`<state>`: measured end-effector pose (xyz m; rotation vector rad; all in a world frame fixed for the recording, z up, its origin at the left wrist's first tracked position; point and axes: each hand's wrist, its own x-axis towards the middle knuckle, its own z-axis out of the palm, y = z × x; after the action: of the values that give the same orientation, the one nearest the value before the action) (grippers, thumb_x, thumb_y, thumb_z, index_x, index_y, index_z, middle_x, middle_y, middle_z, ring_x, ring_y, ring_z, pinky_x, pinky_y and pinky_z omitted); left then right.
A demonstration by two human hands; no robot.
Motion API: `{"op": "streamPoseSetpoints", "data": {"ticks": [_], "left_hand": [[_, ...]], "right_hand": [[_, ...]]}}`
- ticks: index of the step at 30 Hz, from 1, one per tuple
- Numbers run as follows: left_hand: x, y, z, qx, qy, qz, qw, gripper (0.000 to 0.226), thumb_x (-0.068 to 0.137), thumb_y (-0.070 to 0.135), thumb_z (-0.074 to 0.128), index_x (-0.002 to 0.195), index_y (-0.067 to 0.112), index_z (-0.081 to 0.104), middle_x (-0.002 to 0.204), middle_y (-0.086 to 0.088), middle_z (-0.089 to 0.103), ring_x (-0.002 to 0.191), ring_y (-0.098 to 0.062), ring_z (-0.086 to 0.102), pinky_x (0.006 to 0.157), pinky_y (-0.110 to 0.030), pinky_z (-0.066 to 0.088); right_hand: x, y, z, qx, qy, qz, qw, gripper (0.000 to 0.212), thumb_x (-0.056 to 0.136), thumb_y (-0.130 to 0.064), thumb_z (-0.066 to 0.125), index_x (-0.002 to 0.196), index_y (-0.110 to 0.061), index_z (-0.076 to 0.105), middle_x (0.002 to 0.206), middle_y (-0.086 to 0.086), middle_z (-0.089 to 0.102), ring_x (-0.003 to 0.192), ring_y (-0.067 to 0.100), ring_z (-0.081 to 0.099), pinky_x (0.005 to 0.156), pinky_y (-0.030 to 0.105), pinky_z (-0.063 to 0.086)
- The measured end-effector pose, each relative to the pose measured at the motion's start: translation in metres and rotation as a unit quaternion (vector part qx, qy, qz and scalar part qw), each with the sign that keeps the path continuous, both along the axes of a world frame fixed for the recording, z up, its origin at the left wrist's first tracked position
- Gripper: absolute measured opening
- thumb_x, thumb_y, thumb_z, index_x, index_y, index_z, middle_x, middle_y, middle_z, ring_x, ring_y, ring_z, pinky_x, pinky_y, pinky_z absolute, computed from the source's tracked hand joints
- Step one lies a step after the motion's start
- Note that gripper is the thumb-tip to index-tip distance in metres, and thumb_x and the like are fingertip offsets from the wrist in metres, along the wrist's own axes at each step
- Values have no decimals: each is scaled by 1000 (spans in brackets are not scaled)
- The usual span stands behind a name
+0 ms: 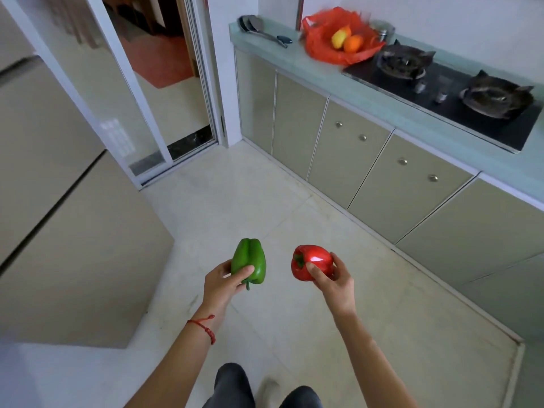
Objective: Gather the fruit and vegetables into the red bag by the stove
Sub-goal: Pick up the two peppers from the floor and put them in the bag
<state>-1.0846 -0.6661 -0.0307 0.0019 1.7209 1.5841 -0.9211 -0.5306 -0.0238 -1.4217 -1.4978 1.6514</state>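
Observation:
My left hand (219, 282) grips a green bell pepper (249, 257) with its stem pointing down. My right hand (334, 282) holds a glossy red bell pepper (312, 260), stem turned left. Both are held out over the floor, well short of the counter. Far ahead on the pale green counter (297, 64) lies the red plastic bag (321, 45), open, just left of the stove (441, 92). A yellow fruit (338, 39) and an orange (353, 44) rest inside the bag.
Ladles and spatulas (259, 29) lie on the counter's left end. Two burners sit on the black stove top. Cabinet doors (353, 148) run below the counter. A refrigerator (59, 201) stands at left beside a sliding glass door (123, 92). Tiled floor (235, 195) stretches ahead.

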Motion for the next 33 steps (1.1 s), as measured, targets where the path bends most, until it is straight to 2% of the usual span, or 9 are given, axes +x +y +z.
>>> {"op": "streamPoseSetpoints", "data": {"ticks": [3,7,17,26,31,33], "left_hand": [[-14,21,-1,-6,6,3,1000,35,72,12,75,103,7,61,109,-15,65,93,-22,66,72,-25,57],[-46,56,-4,-15,8,3,1000,36,72,14,75,105,6,61,108,-15,65,91,-20,66,71,-24,58],[-184,184,-6,-7,7,-12,1000,43,70,14,77,108,4,60,110,-16,65,90,-21,66,76,-31,56],[-290,300,-2,-18,9,-34,999,45,70,13,77,110,3,59,111,-18,64,92,-25,65,75,-32,56],[-318,366,-7,-13,4,-52,999,48,70,11,77,113,1,58,111,-19,64,88,-23,66,63,-22,58],[-330,396,-9,-4,1,-52,999,48,70,9,76,113,-1,58,111,-20,64,86,-22,66,62,-21,58]], "right_hand": [[-14,23,-3,-8,4,-3,1000,71,72,-21,77,134,-13,42,119,8,54,109,27,56,95,49,48],[-45,56,-7,-15,3,6,1000,72,72,-23,77,134,-15,42,118,6,53,111,27,55,96,48,48],[-172,174,-11,-16,10,-23,1000,73,70,-27,78,134,-17,43,117,7,54,111,29,56,96,50,48],[-270,279,-2,-12,13,-54,998,74,70,-26,77,135,-16,42,120,8,55,111,27,56,97,49,47],[-301,339,-1,-4,7,-67,998,79,63,-33,79,132,-15,46,117,8,59,106,25,59,94,48,49],[-314,369,-2,4,5,-68,998,74,66,-30,79,131,-15,46,116,8,60,104,24,60,94,48,49]]}}
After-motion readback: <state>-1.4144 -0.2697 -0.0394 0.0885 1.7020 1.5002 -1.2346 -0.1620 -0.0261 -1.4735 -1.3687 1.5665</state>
